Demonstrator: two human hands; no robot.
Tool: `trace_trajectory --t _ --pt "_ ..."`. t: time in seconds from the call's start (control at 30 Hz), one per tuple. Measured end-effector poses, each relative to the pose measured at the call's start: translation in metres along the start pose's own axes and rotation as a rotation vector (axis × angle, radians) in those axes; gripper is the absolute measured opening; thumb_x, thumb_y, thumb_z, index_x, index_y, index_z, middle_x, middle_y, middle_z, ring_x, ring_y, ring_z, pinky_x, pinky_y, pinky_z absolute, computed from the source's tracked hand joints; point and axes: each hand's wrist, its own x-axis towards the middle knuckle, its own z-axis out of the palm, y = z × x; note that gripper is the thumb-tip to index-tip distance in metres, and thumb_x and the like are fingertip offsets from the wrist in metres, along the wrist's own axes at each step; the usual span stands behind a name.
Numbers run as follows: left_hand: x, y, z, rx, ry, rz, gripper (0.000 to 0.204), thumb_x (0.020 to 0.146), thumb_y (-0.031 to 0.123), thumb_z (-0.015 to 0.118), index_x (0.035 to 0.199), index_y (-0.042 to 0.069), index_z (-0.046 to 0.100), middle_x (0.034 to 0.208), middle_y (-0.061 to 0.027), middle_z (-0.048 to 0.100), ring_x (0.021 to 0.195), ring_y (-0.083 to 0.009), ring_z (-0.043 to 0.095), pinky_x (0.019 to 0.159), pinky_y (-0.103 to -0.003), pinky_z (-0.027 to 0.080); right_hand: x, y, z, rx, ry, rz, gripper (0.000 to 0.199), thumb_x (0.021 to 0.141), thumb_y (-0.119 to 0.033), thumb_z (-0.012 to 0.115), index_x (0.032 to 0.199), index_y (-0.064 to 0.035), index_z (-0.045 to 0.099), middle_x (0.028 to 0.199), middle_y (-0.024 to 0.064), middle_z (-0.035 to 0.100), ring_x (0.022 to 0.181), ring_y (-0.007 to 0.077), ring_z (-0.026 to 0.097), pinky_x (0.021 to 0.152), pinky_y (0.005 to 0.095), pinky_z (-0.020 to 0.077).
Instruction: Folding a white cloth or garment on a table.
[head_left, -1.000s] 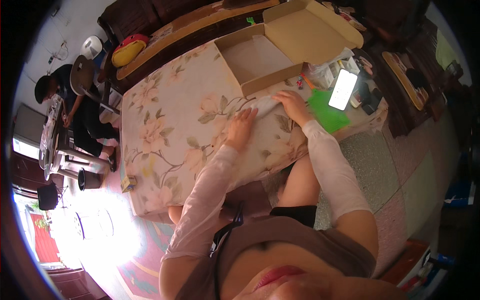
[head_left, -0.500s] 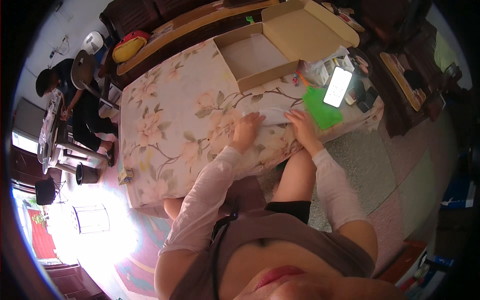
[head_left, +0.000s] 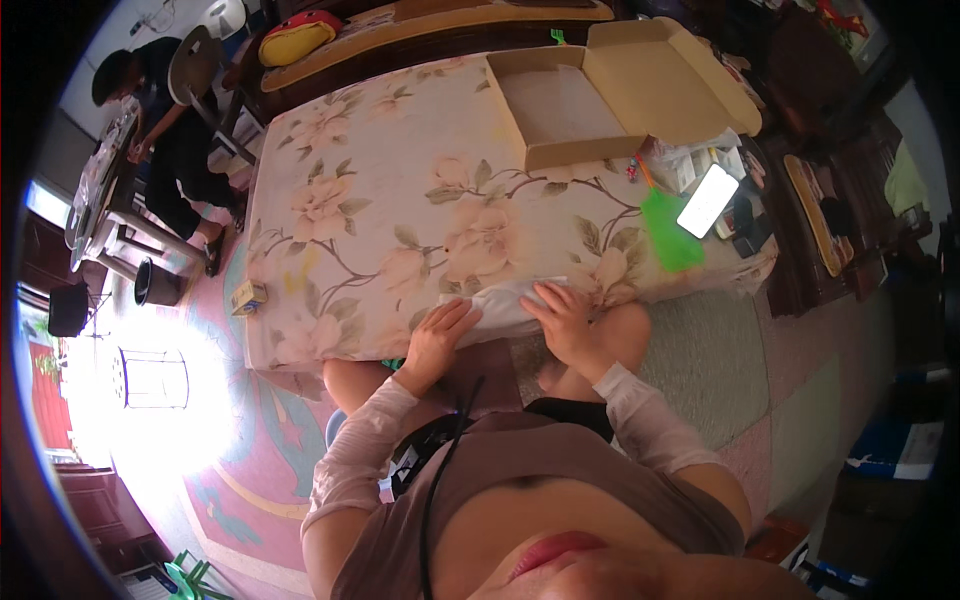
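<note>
A soft white folded piece [head_left: 503,308], cloth-like or thin plastic, lies along the near edge of the flower-patterned table cover [head_left: 400,190]. My left hand [head_left: 438,338] grips its left end, fingers over the top and close together. At its right end, my right hand [head_left: 563,318] holds it with fingers laid across it. The thumbs are mostly hidden. To the right of it are a bright green mesh piece [head_left: 672,232] and a phone [head_left: 708,202] with a lit white screen.
An open cardboard box [head_left: 580,155] stands at the back right, beside a clear plastic bag [head_left: 690,160] and small items. A small yellow box [head_left: 249,297] sits at the table's left corner. At far left a person [head_left: 165,130] sits by another table. My knees are under the near edge.
Both hands have come nearer to me and leftward with the white piece, from farther in on the table to its near edge. My view has shifted too.
</note>
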Motion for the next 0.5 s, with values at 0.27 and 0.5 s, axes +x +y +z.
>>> trace_trajectory --t 0.27,0.5 --pt "0.017 -0.069 -0.013 0.108 0.097 -0.174 0.045 0.082 0.002 0.058 0.125 0.014 0.062 0.127 -0.0109 0.062 0.12 -0.0318 0.058 0.098 -0.042 0.049 0.096 0.008 0.043 0.015 -0.109 -0.116 0.043 0.083 -0.001 0.058 0.125 -0.0119 0.063 0.134 0.0177 0.054 0.127 0.0377 0.047 0.106 0.0472 0.0379" --pt "0.103 -0.171 -0.015 0.221 0.198 -0.288 0.04 0.086 0.005 0.053 0.121 0.016 0.066 0.127 -0.0098 0.063 0.121 -0.0311 0.058 0.097 -0.041 0.049 0.204 0.04 0.1 0.038 -0.029 -0.067 0.043 0.085 -0.001 0.057 0.127 -0.009 0.061 0.135 0.0198 0.053 0.129 0.0407 0.044 0.108 0.0471 0.0365"
